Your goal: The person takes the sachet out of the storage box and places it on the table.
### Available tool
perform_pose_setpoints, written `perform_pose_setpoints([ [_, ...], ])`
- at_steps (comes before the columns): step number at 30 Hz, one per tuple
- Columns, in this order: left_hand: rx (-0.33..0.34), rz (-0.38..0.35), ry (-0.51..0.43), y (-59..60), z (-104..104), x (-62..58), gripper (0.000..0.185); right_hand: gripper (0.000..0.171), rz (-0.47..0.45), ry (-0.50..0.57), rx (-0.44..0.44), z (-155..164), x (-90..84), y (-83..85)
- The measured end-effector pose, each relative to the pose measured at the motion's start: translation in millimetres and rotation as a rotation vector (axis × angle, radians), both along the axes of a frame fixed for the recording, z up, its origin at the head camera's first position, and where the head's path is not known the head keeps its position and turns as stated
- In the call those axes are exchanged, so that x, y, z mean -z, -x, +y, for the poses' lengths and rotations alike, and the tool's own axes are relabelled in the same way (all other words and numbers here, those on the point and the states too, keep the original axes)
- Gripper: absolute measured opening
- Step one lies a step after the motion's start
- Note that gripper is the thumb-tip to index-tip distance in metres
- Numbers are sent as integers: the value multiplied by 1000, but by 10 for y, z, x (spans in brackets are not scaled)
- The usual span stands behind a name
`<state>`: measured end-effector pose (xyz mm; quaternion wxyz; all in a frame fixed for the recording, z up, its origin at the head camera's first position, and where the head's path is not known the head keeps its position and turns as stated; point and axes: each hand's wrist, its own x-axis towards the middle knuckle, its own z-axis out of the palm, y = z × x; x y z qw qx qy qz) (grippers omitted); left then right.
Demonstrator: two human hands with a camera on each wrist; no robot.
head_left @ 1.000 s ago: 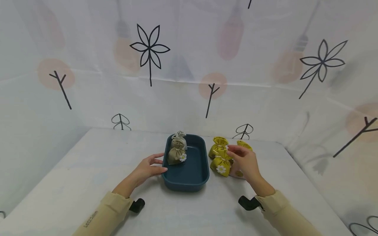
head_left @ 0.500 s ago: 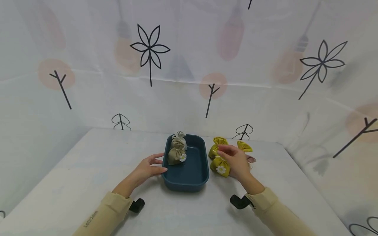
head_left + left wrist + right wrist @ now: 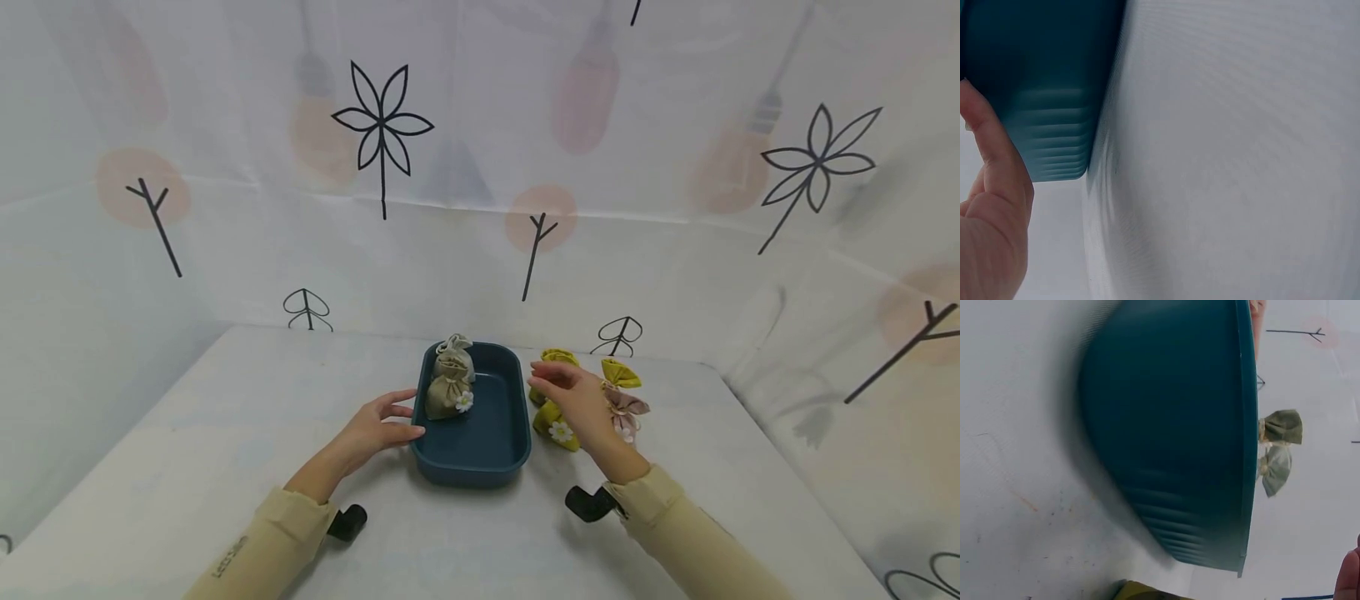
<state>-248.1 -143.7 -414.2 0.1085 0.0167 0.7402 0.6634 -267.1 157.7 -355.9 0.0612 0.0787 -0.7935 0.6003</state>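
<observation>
**Right hand lifts off the pouches beside the tray**

Since a second ago the right hand [image 3: 581, 404] has drifted leftward, away from the pink pouch [image 3: 624, 411] it had covered, and now hovers above the yellow pouches just right of the blue tray [image 3: 480, 467]. Its fingers are relaxed and slightly spread, gripping nothing; the head view shows no pouch pinched between them.

Nearest the viewer, on the tray's left, the left hand [image 3: 372, 433] has not shifted. Its fingers lie straight against the tray's outer wall with the thumb near the rim, a placement that looks meant to steady the tray rather than lift it. The left wrist view confirms skin beside the tray's ribbed corner [image 3: 1054, 156].

Inside the tray, at its far left corner, two beige pouches [image 3: 450, 385] stand upright, the nearer one bearing a white daisy.

Right of the tray, the daisy-marked yellow pouch [image 3: 557, 423] sits closest to the tray wall, partly under the hovering hand. Another yellow pouch [image 3: 553, 358] peeks out behind it, a third [image 3: 621, 372] lies farther right, with the pink one just in front of that.
</observation>
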Motion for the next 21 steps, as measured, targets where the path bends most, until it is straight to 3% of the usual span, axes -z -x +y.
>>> perform_pose_setpoints([
  [9,6,-7,8,4,1,-4,73,38,-2,-20,-52,-105,-74,67],
  [21,9,-15,8,-8,4,-34,72,32,35,-21,-91,-315,-165,175],
])
